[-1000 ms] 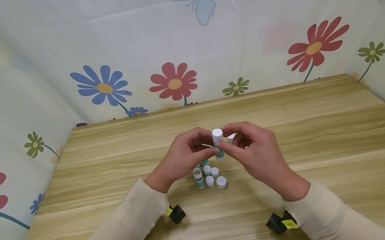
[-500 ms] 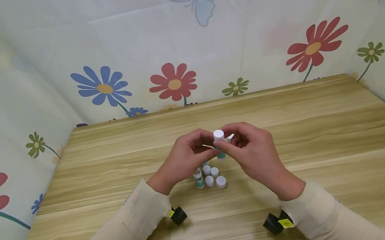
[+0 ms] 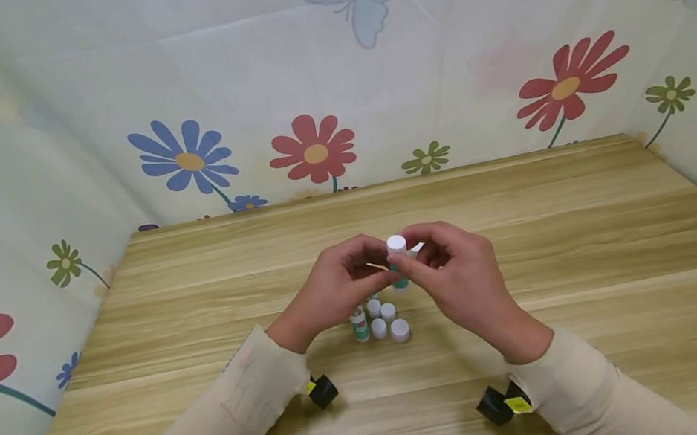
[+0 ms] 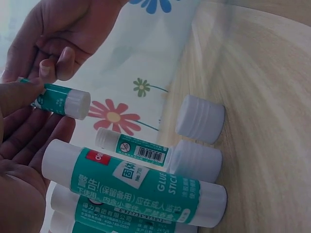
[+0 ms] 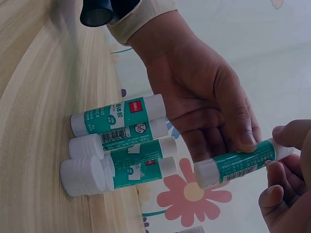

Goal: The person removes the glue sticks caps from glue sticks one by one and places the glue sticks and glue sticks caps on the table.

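A glue stick (image 3: 396,244) with a white cap and a green label is held upright above the table, between both hands. My left hand (image 3: 331,284) pinches its lower part between thumb and fingers. My right hand (image 3: 465,275) grips its white top end with thumb and forefinger. In the right wrist view, the held glue stick (image 5: 238,165) spans the two hands. Several uncapped glue sticks (image 4: 136,187) stand close together below, partly hidden by my left hand in the head view. Beside them are several loose white caps (image 3: 400,330).
The wood-grain table (image 3: 560,231) carries everything. A flower-printed curtain (image 3: 461,65) borders its back and sides. A white object (image 3: 418,248) shows partly behind my right hand's fingers. A black wrist camera (image 3: 495,406) sits by my right sleeve, another (image 3: 323,392) by my left.
My right thumb has shifted from the glue stick's label up onto its white cap. The glue stick has moved very slightly right. The standing glue sticks and loose caps stay put.
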`<state>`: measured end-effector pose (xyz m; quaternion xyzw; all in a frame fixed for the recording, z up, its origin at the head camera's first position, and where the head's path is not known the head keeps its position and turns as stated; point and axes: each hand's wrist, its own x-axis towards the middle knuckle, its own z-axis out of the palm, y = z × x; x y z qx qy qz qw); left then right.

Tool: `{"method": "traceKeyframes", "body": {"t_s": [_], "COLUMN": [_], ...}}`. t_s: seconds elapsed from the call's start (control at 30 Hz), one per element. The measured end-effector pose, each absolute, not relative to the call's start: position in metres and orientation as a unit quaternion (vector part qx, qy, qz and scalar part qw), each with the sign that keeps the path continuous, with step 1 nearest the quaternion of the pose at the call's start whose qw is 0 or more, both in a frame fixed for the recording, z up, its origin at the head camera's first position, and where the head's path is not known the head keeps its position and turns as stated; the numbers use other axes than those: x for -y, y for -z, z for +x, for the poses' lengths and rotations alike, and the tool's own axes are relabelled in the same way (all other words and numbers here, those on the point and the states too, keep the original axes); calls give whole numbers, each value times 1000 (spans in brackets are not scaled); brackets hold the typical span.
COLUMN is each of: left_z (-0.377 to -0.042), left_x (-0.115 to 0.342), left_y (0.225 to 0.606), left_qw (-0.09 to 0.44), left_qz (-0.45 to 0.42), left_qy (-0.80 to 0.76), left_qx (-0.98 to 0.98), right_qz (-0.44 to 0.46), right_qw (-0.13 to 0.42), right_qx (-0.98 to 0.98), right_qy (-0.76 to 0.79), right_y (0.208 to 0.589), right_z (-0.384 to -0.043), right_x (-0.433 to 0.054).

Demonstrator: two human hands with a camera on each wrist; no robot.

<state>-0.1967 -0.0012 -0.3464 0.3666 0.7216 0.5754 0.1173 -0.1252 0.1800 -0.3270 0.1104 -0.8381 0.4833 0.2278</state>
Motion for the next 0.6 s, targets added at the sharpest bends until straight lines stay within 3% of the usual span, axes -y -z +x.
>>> {"method": "traceKeyframes", "body": {"t_s": [0.33, 0.6], "left_z": [-196, -198], "left_x": [1, 9], "left_y": [346, 337], "left_qw": [133, 110], "left_qz": [363, 354], "left_qy": [-559, -562], "left_qx": [-734, -739], "right_qz": [111, 117], "right_qw": [258, 280], "right_qx": [830, 817], "right_qy": [-482, -490], "right_y": [318, 310], "right_z": [-123, -121], "right_x": [-184, -190]}}
